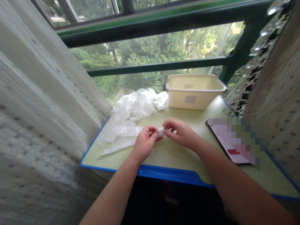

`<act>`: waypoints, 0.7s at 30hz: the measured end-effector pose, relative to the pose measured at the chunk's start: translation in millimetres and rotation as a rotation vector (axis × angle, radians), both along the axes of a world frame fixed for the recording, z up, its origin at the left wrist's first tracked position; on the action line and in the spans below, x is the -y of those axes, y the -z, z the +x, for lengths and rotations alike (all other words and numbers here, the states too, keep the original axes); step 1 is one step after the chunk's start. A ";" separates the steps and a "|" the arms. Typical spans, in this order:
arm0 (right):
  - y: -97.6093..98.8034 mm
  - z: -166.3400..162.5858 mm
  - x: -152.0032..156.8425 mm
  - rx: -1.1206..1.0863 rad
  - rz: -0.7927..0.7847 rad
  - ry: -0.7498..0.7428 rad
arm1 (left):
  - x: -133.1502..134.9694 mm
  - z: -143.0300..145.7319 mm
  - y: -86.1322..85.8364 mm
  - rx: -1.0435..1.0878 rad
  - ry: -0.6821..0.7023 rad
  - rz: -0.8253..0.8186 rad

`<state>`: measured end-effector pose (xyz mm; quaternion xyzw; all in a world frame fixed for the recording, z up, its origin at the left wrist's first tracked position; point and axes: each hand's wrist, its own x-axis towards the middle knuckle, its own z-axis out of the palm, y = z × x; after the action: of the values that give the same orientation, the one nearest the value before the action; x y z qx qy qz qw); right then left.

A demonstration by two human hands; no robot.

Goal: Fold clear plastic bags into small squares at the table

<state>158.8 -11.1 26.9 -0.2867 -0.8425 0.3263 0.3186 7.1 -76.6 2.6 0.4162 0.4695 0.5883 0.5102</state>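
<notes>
My left hand (144,142) and my right hand (180,132) meet over the middle of a pale green table (178,156) with a blue edge. Both pinch a small white crumpled piece (161,132), likely thin plastic, between their fingertips. Left of the hands lies a pile of clear plastic bags (133,109), with a few flat ones spread toward the table's left edge.
A cream plastic tub (194,90) stands at the back of the table by the window. A flat tablet-like sheet (231,140) lies at the right. White perforated panels rise on the left (35,103) and right (278,93). A green window frame runs behind.
</notes>
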 end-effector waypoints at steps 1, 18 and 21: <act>0.8 -0.5 0.2 -0.002 -0.036 0.007 | 0.0 -0.2 -0.1 -0.003 -0.001 0.000; -1.7 -4.9 -1.1 -0.153 -0.658 0.004 | 3.0 0.2 -5.2 -0.019 0.036 -0.035; 2.0 -6.3 -1.4 -0.241 -0.702 0.000 | 3.2 0.4 -7.6 -0.018 0.031 -0.065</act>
<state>152.5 -9.8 24.9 -0.3381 -0.6358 0.6266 0.2979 7.4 -79.8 10.2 0.4119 0.4862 0.5612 0.5283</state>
